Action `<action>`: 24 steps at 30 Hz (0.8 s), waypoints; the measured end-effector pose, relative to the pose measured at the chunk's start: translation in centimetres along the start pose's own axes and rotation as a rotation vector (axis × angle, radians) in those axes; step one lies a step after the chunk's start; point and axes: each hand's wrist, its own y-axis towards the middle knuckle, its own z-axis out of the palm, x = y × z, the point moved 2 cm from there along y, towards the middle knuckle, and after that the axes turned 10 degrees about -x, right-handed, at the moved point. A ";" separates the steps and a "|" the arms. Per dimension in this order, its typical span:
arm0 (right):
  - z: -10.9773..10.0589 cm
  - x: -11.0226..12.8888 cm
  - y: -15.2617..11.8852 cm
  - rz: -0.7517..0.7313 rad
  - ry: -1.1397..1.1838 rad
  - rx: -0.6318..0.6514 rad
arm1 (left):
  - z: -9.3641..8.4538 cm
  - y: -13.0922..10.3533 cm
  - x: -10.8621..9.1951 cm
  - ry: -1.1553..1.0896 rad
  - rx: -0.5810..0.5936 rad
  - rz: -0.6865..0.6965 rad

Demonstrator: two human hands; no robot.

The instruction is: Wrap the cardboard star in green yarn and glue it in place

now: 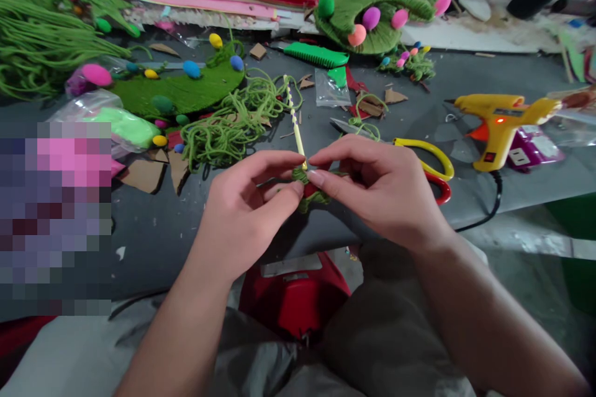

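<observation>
My left hand point(254, 208) is closed, thumb and fingers pinching a small green yarn-wrapped piece point(316, 198) with a red patch in its middle. Thumb and forefinger of my right hand point(377, 183) are pressed together at the same piece's upper edge. Fingers partly hide the piece, and whether the right fingertips also grip a loose strand I cannot make out. Just past the fingertips a thin pale-yellow stick point(298, 136), dark-marked toward its far end, points away from me. Scissors point(431, 158) with yellow and red handles lie beside my right hand, partly covered by it.
A yellow glue gun point(496, 118) with a lit red light stands at right, its black cord hanging over the edge. Loose green yarn point(228, 124), cardboard scraps point(139, 175), a green utility knife point(316, 54) and yarn-wrapped shapes with coloured eggs point(382, 6) lie beyond my hands.
</observation>
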 end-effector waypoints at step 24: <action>0.6 -0.6 -0.4 0.098 -0.006 0.001 | -0.3 0.3 0.8 0.018 -0.045 -0.010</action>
